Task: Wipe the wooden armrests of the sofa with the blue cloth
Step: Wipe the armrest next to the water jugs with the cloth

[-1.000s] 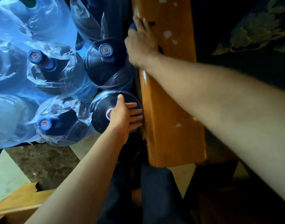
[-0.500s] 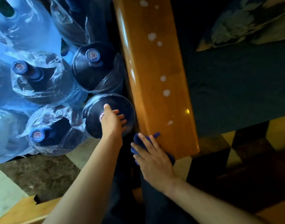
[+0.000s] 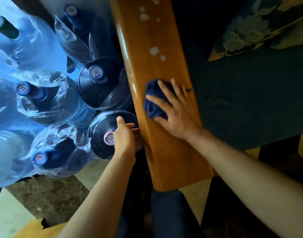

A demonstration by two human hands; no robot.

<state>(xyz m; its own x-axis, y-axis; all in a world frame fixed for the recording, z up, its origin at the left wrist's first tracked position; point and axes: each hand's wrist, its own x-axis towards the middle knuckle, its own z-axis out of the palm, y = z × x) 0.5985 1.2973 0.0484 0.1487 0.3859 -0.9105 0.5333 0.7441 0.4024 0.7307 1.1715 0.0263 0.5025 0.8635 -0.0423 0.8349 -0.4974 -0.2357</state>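
You saw a long orange-brown wooden armrest [image 3: 157, 103] that was smooth and shiny, with pale foamy spots [image 3: 154, 51] on it. Your soft, crumpled dark blue cloth [image 3: 155, 102] looked matt and fuzzy. The big dark plastic water bottles [image 3: 99, 86] were glossy, under thin crinkly clear plastic bags [image 3: 61, 107]. The dark sofa seat [image 3: 250, 103] looked like dull cloth.

Two bare, sleeveless forearms, left hand [image 3: 124, 140] and right hand [image 3: 179, 115] ungloved; dark blue trousers [image 3: 166, 213].
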